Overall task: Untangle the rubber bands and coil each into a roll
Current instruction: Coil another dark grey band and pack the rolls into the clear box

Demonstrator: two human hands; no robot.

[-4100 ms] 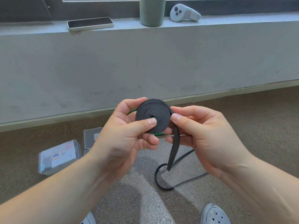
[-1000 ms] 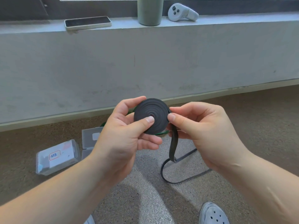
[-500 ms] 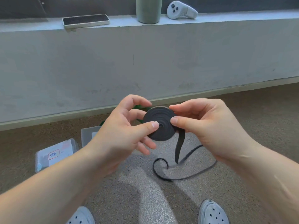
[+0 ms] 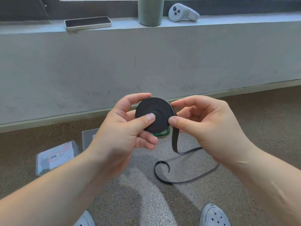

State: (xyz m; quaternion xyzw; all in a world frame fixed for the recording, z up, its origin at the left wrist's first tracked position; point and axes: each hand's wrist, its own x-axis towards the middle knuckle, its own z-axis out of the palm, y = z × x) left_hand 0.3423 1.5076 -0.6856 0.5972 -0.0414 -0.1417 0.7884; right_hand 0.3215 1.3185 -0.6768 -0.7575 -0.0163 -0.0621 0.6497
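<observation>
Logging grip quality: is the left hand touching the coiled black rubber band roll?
Touching. Head view shows the thumb of the left hand pressed on the face of the coiled black rubber band roll, fingers behind it.

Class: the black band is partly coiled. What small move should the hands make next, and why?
Probably wind another turn: the left hand grips the black coil, thumb on its face, while the right hand pinches the loose tail at the coil's edge. Much of the tail lies uncoiled on the floor.
</observation>
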